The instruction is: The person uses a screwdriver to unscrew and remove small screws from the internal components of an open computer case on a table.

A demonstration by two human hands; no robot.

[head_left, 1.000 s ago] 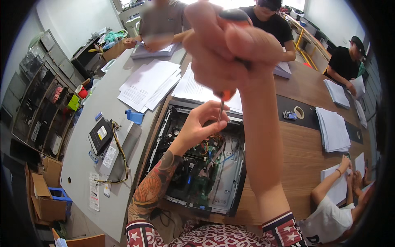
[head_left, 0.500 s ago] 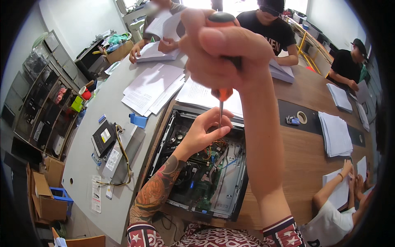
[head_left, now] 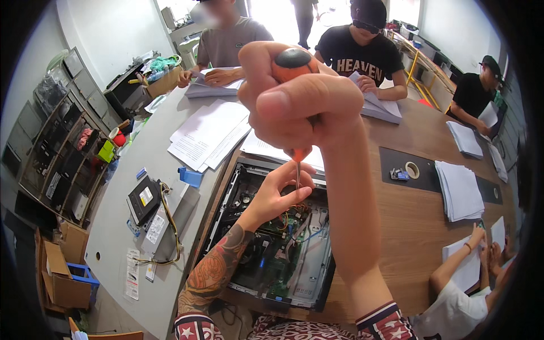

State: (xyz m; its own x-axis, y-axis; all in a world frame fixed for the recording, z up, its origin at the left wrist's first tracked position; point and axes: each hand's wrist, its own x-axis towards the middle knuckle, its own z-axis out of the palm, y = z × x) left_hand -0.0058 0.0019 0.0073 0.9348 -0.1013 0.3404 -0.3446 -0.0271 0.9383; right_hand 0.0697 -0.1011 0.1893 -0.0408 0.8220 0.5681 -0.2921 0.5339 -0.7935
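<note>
My right hand [head_left: 300, 99] is wrapped around the orange-and-black handle [head_left: 292, 65] of a screwdriver, raised close to the camera. Its metal shaft [head_left: 298, 173] points down to my left hand [head_left: 277, 192], whose thumb and fingers close around the lower shaft. Both hands are over an open black computer case [head_left: 215, 243] holding a green circuit board [head_left: 280, 269], wires and a silver metal section [head_left: 306, 277]. The screwdriver's tip is hidden by my left hand and cannot be made out.
A grey table [head_left: 116, 221] at left bears a black drive [head_left: 141, 207], a silver power unit [head_left: 170, 221] and paper sheets [head_left: 198, 136]. The wooden table [head_left: 408, 249] bears paper stacks [head_left: 459, 187] and tape [head_left: 412, 169]. Several co-workers [head_left: 362, 51] handle paper around it.
My right hand and screwdriver sit lower in the picture, as does the case, with the view shifted slightly. The back-left co-worker's raised sheet is now down on the stack.
</note>
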